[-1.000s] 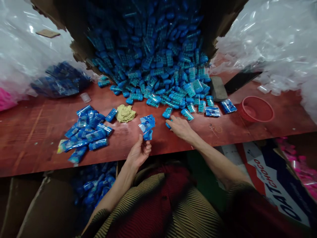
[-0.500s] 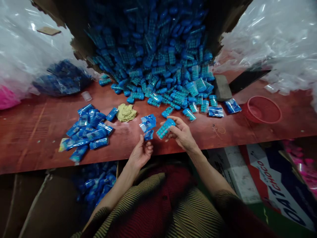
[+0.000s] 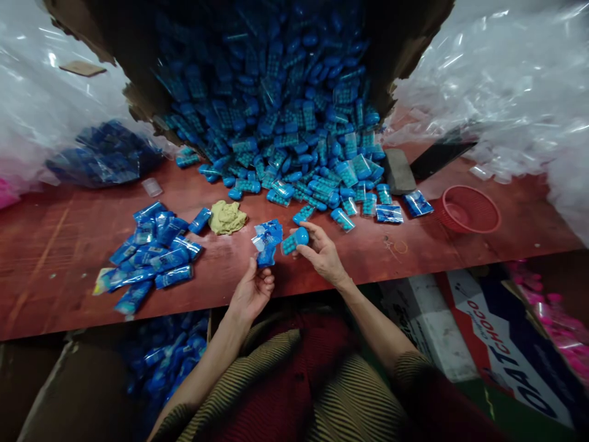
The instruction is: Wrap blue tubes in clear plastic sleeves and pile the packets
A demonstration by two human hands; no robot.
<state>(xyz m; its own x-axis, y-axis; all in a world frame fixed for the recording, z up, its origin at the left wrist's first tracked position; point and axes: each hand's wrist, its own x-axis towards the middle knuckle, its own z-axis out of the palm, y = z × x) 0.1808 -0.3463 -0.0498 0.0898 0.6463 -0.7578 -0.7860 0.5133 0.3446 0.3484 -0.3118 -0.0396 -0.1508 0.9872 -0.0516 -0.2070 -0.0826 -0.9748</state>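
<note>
My left hand (image 3: 253, 290) pinches a blue printed plastic sleeve (image 3: 265, 256) between thumb and fingers, near the table's front edge. Just behind it lie more blue sleeves (image 3: 269, 231), partly overlapped by the held one. In my right hand (image 3: 322, 255) is a small clear bottle (image 3: 294, 241) with a blue cap and turquoise balls inside, tilted with its base toward the held sleeve. A gap separates bottle and sleeve. To the left, several bottles wrapped in blue sleeves (image 3: 154, 245) lie in a loose heap. A crumpled yellow-green cloth (image 3: 227, 217) sits beside them.
A large torn carton (image 3: 142, 101) spills unwrapped bottles (image 3: 294, 147) onto the red table (image 3: 73, 245). A red basket (image 3: 473, 209), a grey block (image 3: 399, 171) and flat blue packs (image 3: 389, 213) are at right. Wrapped bottles (image 3: 170, 350) fill a space below the table.
My right hand has turned the bottle so its base points left toward the sleeve. My left hand has raised its sleeve slightly, and the whole view has shifted a little.
</note>
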